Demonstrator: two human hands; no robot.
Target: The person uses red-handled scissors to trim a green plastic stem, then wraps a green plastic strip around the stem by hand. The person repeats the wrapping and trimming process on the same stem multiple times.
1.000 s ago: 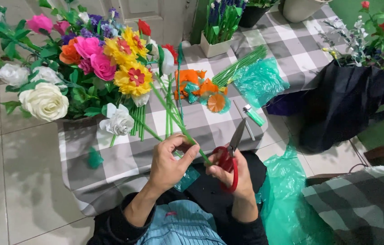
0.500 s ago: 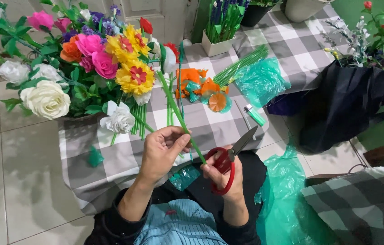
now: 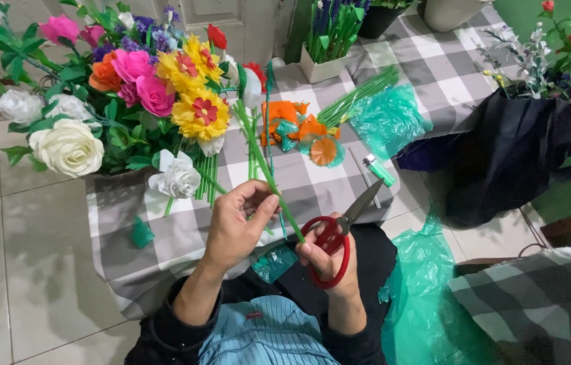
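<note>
My left hand (image 3: 238, 226) pinches a long green flower stem (image 3: 265, 169) near its lower end. The stem rises up and left to a white flower head (image 3: 250, 86). My right hand (image 3: 329, 260) holds red-handled scissors (image 3: 339, 233), whose blades point up and right, and its fingertips touch the bottom end of the same stem. Both hands hover over the near edge of a grey checked cloth (image 3: 164, 230).
A big bunch of pink, yellow, orange and white artificial flowers (image 3: 130, 88) fills the left. Orange petal pieces (image 3: 299, 132), loose green stems (image 3: 356, 94), a green lighter (image 3: 380, 169) and green plastic bags (image 3: 427, 297) lie around. A dark bag (image 3: 515, 155) stands at right.
My left hand has slid up the stem and lifted it more upright. My right hand with the scissors has moved right and lower, its blades now pointing away from the stem.
</note>
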